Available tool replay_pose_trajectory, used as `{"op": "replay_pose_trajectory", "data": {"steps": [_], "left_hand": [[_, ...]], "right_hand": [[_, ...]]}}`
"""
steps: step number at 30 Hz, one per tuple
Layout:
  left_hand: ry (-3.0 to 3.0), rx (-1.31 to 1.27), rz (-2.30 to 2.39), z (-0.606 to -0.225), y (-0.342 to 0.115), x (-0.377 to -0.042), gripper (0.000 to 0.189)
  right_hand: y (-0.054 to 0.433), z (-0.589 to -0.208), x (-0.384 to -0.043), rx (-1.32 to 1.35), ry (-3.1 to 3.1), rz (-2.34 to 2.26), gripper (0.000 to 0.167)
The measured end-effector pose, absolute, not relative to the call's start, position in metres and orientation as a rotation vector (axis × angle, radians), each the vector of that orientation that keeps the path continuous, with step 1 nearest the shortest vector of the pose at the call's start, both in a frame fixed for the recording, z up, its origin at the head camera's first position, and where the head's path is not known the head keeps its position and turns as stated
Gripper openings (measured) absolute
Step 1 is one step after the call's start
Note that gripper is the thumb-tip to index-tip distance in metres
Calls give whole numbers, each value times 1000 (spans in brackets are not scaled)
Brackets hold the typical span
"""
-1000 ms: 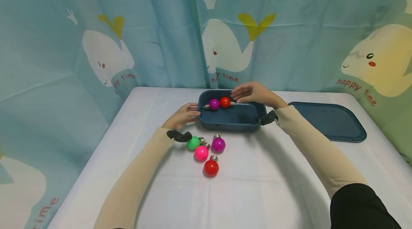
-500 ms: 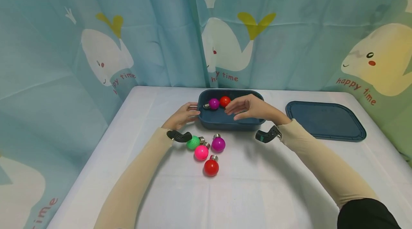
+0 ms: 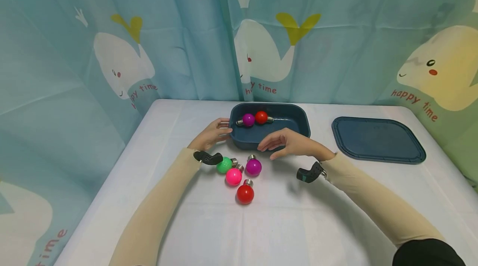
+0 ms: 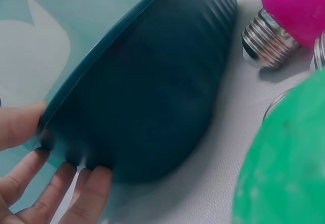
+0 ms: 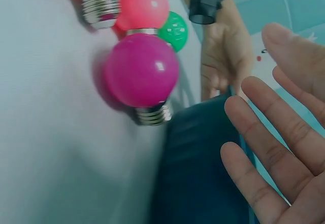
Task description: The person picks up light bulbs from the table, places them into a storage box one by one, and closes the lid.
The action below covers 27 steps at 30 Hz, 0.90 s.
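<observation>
A dark blue bin stands at the back of the table, with a purple bulb and a red bulb inside. My left hand touches its left end, and in the left wrist view the fingertips rest against the wall. My right hand hovers over the front rim, fingers spread and holding nothing. In front of the bin lie a green bulb, a pink bulb, another purple bulb and another red bulb.
A flat dark blue lid lies to the right of the bin. The table has a white cloth over it. Behind hangs a teal curtain printed with whales.
My right hand has drawn back from the red bulb in the bin, moving toward me to the front rim. My left hand stays at the bin's left end.
</observation>
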State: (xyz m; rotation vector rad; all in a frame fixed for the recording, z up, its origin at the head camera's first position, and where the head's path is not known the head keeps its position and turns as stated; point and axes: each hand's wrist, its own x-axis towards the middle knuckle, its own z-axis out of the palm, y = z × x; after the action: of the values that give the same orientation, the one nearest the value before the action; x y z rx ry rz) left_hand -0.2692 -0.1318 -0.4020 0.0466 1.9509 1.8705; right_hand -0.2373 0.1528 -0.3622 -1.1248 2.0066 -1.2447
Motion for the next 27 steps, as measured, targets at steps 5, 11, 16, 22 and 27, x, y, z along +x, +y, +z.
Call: {"op": "replay_pose_trajectory", "data": {"steps": [5, 11, 16, 22, 27], "left_hand": [[1958, 47, 1870, -403, -132, -270, 56], [1965, 26, 1866, -402, -130, -271, 55], [1976, 35, 1854, -402, -130, -271, 56], [1970, 34, 1850, -404, -131, -272, 56], [1966, 11, 1856, -405, -130, -272, 56]], "right_hand": [[150, -372, -236, -1128, 2001, -1226, 41], [145, -381, -237, -1139, 1995, -1211, 45], [139, -387, -235, -1116, 2007, -1186, 46], [134, -391, -230, -1135, 2063, -1142, 44], [131, -394, -229, -1181, 2107, -1100, 43]]}}
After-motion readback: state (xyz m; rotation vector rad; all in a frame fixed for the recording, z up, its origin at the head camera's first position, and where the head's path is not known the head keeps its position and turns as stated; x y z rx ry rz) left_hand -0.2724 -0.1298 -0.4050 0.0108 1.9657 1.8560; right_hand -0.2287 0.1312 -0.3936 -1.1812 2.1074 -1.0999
